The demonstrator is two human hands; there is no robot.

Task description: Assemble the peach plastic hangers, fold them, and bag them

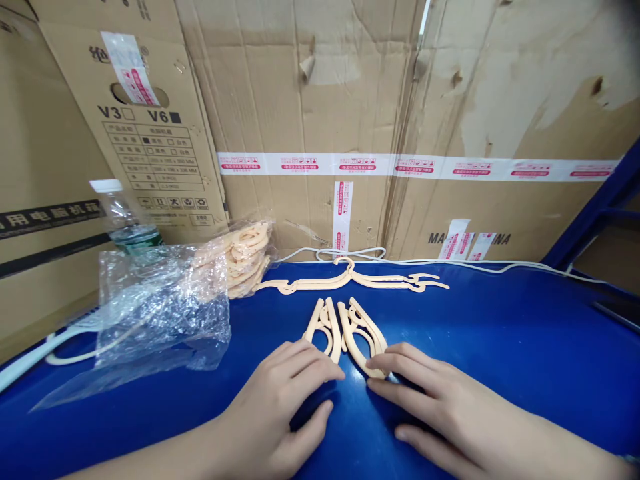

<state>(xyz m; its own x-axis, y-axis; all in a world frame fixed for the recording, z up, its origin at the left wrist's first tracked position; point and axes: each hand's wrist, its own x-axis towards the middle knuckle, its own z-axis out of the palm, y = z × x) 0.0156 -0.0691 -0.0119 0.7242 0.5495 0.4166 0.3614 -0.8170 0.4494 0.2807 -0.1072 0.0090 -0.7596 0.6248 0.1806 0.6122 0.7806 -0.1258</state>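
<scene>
Two folded beige plastic travel hangers lie side by side on the blue tabletop in front of me. My left hand [293,397] rests over the near end of the left folded hanger [325,327], its thumb apart from the fingers. Some of its fingertips are hidden behind the hand. With fingers stretched out, my right hand [440,400] touches the near end of the right folded hanger [364,337]; its thumb is also apart. Just beyond them lies an unfolded beige hanger [345,277], its hook toward the back.
At the left, a clear plastic bag [170,313] lies by a bundle of wrapped beige hangers [245,257]. Behind stands a white-capped bottle [127,220]. A white cable [500,265] runs along the back, against cardboard [300,113]. A pale-handled object [30,363] lies far left.
</scene>
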